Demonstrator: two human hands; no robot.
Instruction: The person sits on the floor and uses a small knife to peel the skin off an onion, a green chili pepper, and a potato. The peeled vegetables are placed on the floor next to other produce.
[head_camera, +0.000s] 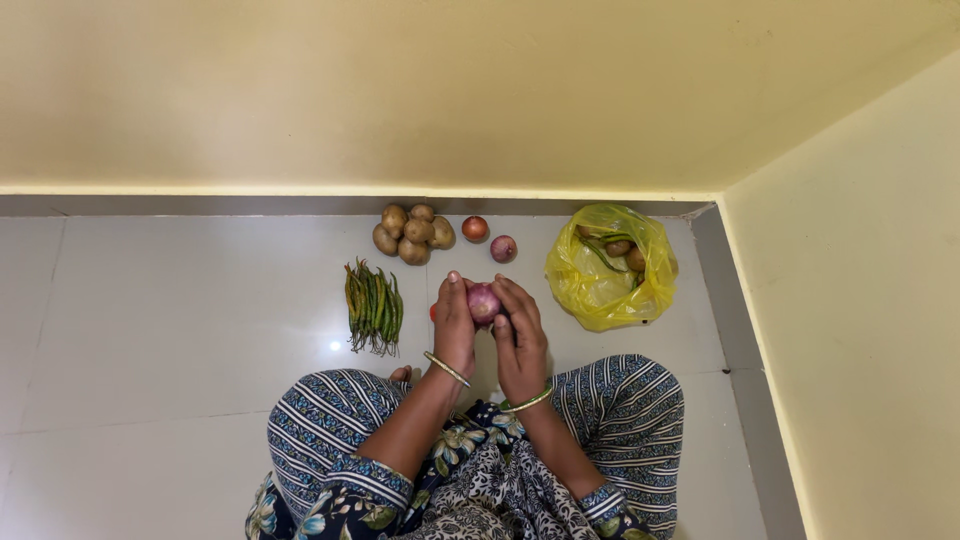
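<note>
I sit cross-legged on a grey tiled floor. Both hands hold one purple onion (483, 301) between them above the floor. My left hand (455, 325) cups its left side and my right hand (520, 335) wraps its right side. A small red thing (433, 312) peeks out behind my left hand; I cannot tell what it is. Two more onions (475, 228) (503, 248) lie on the floor just beyond my hands.
A pile of potatoes (412, 232) lies near the wall. A bundle of green chillies (373, 307) lies to the left of my hands. A yellow plastic bag (610, 270) with more vegetables sits open at the right, near the corner.
</note>
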